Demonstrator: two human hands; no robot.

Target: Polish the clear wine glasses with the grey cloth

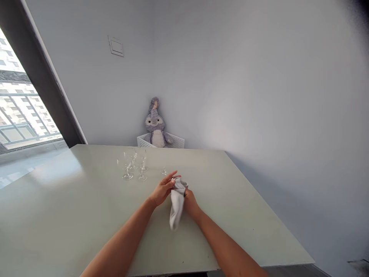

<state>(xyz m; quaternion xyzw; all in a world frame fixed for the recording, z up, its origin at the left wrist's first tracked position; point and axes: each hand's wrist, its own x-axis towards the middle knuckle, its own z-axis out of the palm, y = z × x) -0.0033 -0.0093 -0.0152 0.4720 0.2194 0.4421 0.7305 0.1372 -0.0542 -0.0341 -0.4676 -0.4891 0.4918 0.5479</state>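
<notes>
Standing over a pale bench (72, 215): one person, both hands raised just above its surface. Right hand (188, 202), grip clenched on a white cloth (177, 204), the loose end hanging down toward the bench. Left hand (164, 190), fingers pinched around a small clear glass piece (173, 179) pressed into the cloth's top, seemingly so the fabric wraps it. Three stemmed glasses (134, 163) upright nearby, well beyond the hands. Plush toy (155, 125) in a white basket (177, 142) behind the far edge.
</notes>
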